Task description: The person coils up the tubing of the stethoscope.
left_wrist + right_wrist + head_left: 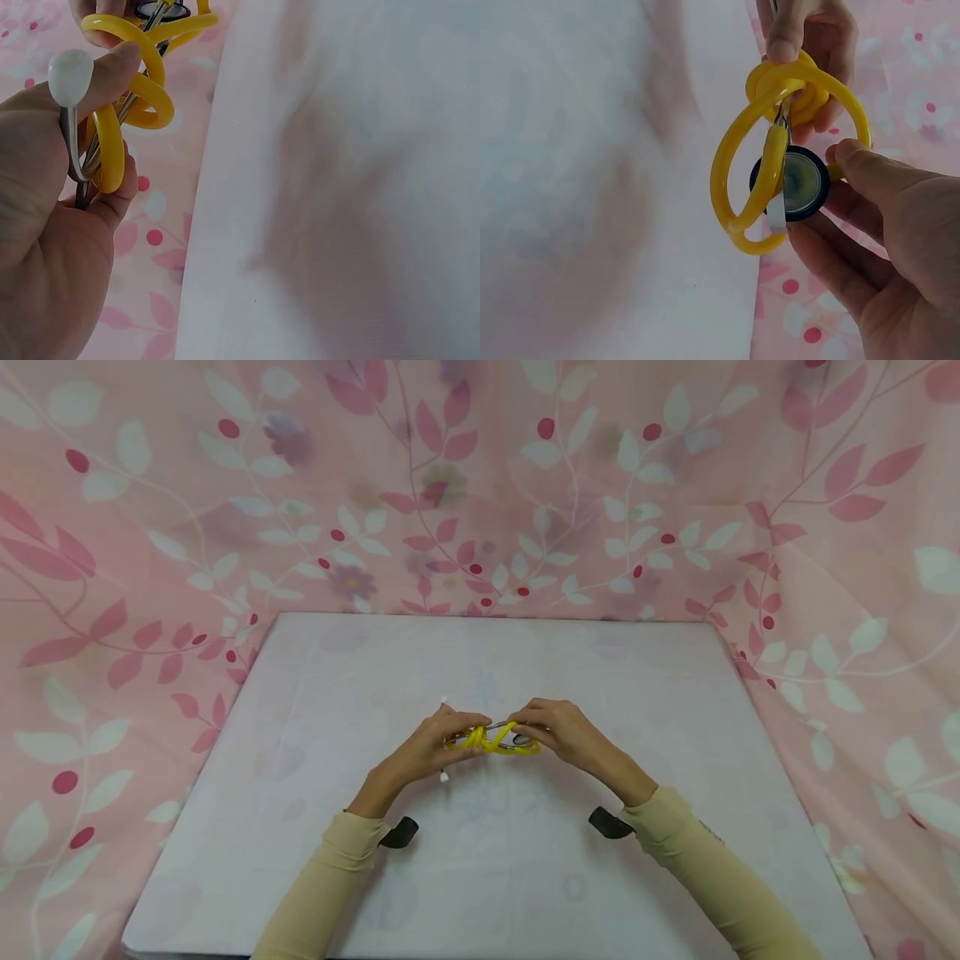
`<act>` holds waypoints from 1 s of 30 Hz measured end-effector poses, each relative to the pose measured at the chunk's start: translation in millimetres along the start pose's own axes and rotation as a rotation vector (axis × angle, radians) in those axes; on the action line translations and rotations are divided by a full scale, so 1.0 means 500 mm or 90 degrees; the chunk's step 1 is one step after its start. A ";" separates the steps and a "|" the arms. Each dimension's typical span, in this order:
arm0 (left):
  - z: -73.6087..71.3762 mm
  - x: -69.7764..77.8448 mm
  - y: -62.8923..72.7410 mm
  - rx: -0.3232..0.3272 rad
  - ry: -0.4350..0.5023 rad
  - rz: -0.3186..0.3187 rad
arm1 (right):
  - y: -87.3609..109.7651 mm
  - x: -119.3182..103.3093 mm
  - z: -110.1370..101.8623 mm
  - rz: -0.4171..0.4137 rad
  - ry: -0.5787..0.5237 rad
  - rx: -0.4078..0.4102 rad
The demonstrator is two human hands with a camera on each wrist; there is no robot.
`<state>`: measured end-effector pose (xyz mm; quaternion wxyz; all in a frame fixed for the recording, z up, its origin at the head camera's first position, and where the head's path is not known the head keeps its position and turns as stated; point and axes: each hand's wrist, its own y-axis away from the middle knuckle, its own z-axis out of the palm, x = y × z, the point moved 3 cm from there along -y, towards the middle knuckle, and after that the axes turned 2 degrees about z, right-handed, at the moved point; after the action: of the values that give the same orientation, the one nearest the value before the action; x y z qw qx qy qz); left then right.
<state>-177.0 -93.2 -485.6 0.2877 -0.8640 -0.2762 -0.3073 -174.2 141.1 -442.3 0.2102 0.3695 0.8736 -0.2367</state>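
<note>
Both hands hold a stethoscope [480, 742] with yellow tubing above the middle of the table. My left hand [429, 745] grips its metal ear tubes, thumb on one side and fingers on the other. Yellow tubing [111, 150] winds in loops around those metal tubes in the left wrist view. A white ear tip [71, 77] sticks out beside the left thumb. At the other end, my right hand [567, 732] pinches a loop of the tubing between thumb and fingers. The round, black-rimmed chestpiece [804, 184] sits inside that loop, close to the right fingertips.
A white-covered table [487, 877] lies under the hands. Pink leaf-patterned cloth [480, 485] hangs behind it and along both sides. Black pieces stick out at the left cuff [400, 833] and the right cuff [611, 823].
</note>
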 end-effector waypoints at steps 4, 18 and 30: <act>0.000 0.001 -0.004 0.001 -0.002 0.005 | -0.004 0.005 -0.001 0.005 0.026 -0.020; 0.017 -0.004 -0.011 0.005 -0.002 0.018 | -0.019 0.013 0.007 -0.015 0.119 -0.085; 0.015 -0.010 -0.006 0.024 -0.020 0.003 | -0.016 0.009 0.025 -0.046 0.173 -0.118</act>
<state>-179.4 -87.6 -493.0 0.3005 -0.8638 -0.2842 -0.2877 -180.4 131.5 -452.8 0.1143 0.3459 0.9247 -0.1104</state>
